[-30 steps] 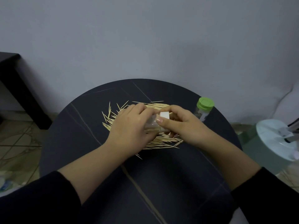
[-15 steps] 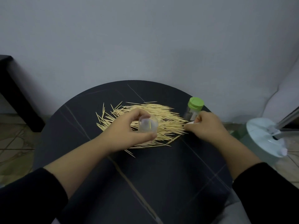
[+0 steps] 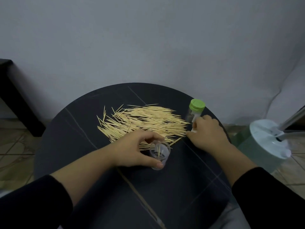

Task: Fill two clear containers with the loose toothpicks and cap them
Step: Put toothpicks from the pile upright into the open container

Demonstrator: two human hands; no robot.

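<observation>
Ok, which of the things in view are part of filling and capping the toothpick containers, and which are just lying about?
Part of the job:
- loose toothpicks piled on the round table
- open clear container, held by the left hand
- green-capped container
- white cap, under the right hand

Just lying about:
- pale round appliance on the floor
- dark furniture at the wall

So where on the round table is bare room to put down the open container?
Bare tabletop lies near the person, between the two forearms, below the open container held by the left hand. Another free patch is the table's left edge, left of the toothpick pile. It is crowded between the pile, the right hand and the green-capped container.
</observation>
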